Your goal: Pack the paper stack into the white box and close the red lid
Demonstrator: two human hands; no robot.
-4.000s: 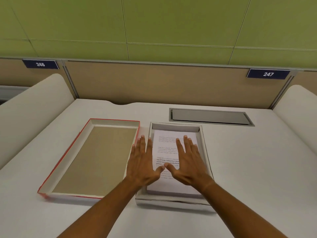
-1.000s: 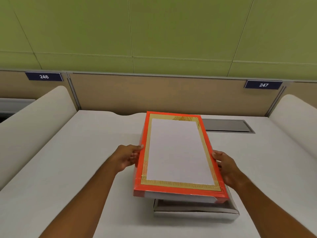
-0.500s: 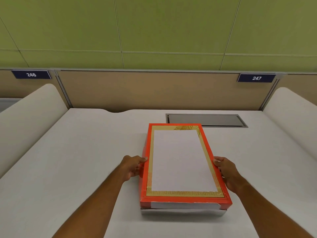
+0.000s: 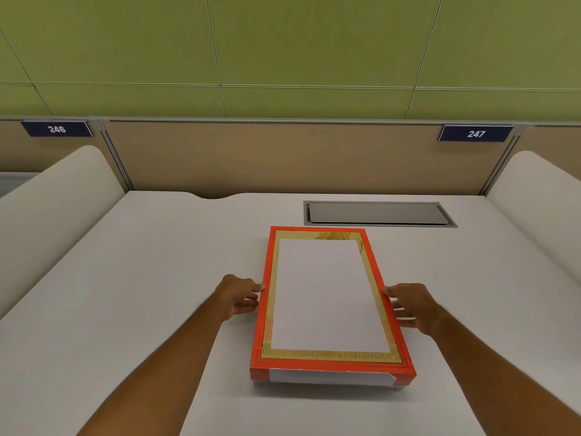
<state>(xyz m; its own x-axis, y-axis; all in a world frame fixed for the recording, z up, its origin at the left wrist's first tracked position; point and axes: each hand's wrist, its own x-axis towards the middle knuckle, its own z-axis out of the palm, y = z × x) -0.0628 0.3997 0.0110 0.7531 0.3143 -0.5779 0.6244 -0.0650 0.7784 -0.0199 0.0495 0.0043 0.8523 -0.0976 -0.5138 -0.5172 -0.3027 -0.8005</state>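
1. Red lid (image 4: 328, 297), held tilted above the box a second ago, now sits level over it, lower centre of frame. Only a thin white strip of the white box (image 4: 330, 378) shows under the near edge.
2. Closing looks essentially done; perhaps a last press to seat it.
3. Paper stack: hidden under the lid, and seen in the box four seconds ago, so judged packed inside.
4. Left hand (image 4: 240, 295) presses curled fingers against the lid's left edge; right hand (image 4: 408, 305) likewise at the right edge. Both touch rather than clamp.
5. Table (image 4: 141, 278) otherwise bare; grey cable hatch (image 4: 377, 214) above the box.
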